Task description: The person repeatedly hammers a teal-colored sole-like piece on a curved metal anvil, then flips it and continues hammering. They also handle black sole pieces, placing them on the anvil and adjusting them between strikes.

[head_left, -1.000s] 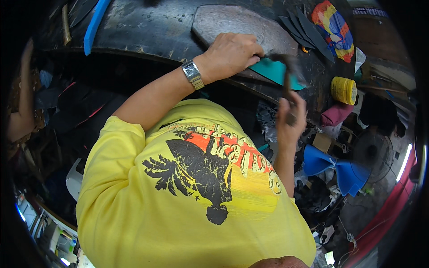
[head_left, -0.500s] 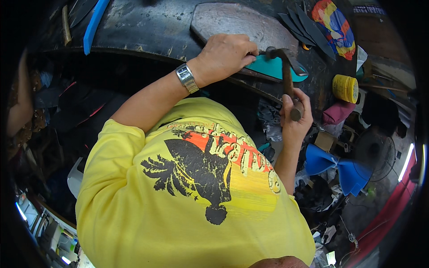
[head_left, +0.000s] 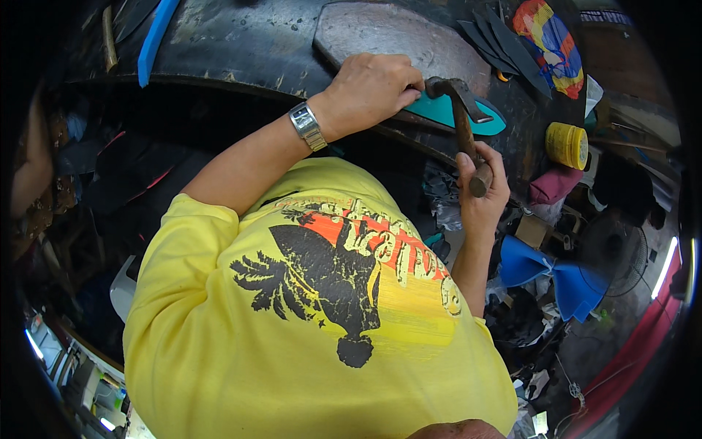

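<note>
My left hand [head_left: 373, 91], with a watch on its wrist, bends over the near edge of a brown board [head_left: 395, 35]. Its thumb and fingers are closed at the left end of a teal, sole-shaped piece [head_left: 437, 111] that lies at the board's near edge. What the fingertips pinch is partly hidden. My right hand [head_left: 484, 183] is wrapped round the wooden handle of a hammer [head_left: 463, 130]. The metal head is over the teal piece, close to my left fingertips; I cannot tell whether it touches.
Dark pointed sheets [head_left: 512, 55] and a multicoloured bag [head_left: 550, 47] lie right of the board on the dark table [head_left: 241, 51]. A yellow jar [head_left: 565, 145] stands at the right edge. A blue strip [head_left: 156, 44] and a stick [head_left: 109, 40] lie far left.
The hammer has shifted slightly left and its head has turned, baring more of the teal piece's right end. My left hand has hardly moved.
</note>
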`<state>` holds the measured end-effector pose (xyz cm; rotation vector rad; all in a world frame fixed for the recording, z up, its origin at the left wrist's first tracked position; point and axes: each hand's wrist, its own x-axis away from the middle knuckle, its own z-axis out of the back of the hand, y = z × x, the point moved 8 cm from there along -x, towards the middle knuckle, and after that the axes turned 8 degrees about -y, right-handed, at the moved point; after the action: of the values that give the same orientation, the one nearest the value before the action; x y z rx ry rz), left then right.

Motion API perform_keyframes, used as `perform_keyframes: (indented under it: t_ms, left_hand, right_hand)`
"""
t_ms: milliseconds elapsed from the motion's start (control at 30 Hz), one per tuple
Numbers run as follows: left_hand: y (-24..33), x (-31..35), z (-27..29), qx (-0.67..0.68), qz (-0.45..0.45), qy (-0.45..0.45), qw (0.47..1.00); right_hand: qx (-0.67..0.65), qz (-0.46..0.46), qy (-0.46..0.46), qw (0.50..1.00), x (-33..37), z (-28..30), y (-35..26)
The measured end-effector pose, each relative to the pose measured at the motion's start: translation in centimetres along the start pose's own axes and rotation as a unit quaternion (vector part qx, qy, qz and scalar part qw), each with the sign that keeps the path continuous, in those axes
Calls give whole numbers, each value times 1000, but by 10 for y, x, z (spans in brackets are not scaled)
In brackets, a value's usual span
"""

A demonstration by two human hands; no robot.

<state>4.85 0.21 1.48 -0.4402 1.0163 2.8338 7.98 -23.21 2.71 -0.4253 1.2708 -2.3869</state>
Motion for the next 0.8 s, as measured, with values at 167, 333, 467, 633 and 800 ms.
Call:
perform_keyframes:
  t_ms: [167, 333, 467, 633, 800]
  left_hand:
    - [2, 1, 2, -14, -9, 3, 1000]
    - [1, 1, 5, 10, 5, 14, 1000]
    - [-4, 6, 5, 50, 70, -7, 996]
    - [-8, 3, 4, 57, 71, -39, 995]
    - [-3, 5, 4, 14, 34, -17, 999]
  right_hand:
    - [-40, 12, 66, 997, 6, 11, -7]
    - [23, 19, 1, 1000, -4, -12, 1]
    - [26, -2, -8, 1000, -7, -12, 10]
    - [-30, -50, -14, 998, -8, -13, 9]
    - [-58, -26, 20, 998, -2, -2, -6]
